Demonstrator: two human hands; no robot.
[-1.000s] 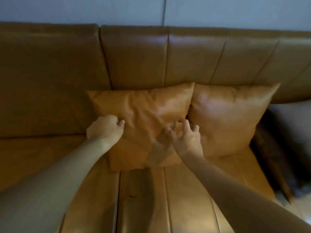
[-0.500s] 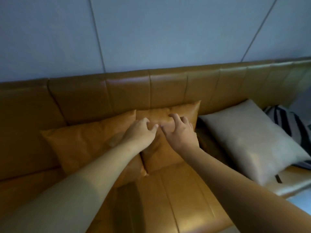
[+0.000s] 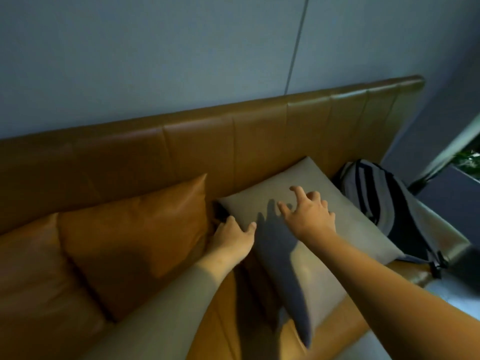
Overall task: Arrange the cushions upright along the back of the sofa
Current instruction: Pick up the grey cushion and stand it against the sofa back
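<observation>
My left grip (image 3: 231, 240) sits at the grey cushion's (image 3: 363, 229) left edge, whether clutching it I cannot tell; my right grip (image 3: 310, 213) spreads open above its middle.

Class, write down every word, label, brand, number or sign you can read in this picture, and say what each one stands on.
There is no readable text in this view.
The grey cushion, tan cushion, sofa back, striped bag and wall show no lettering, labels or numbers.
</observation>
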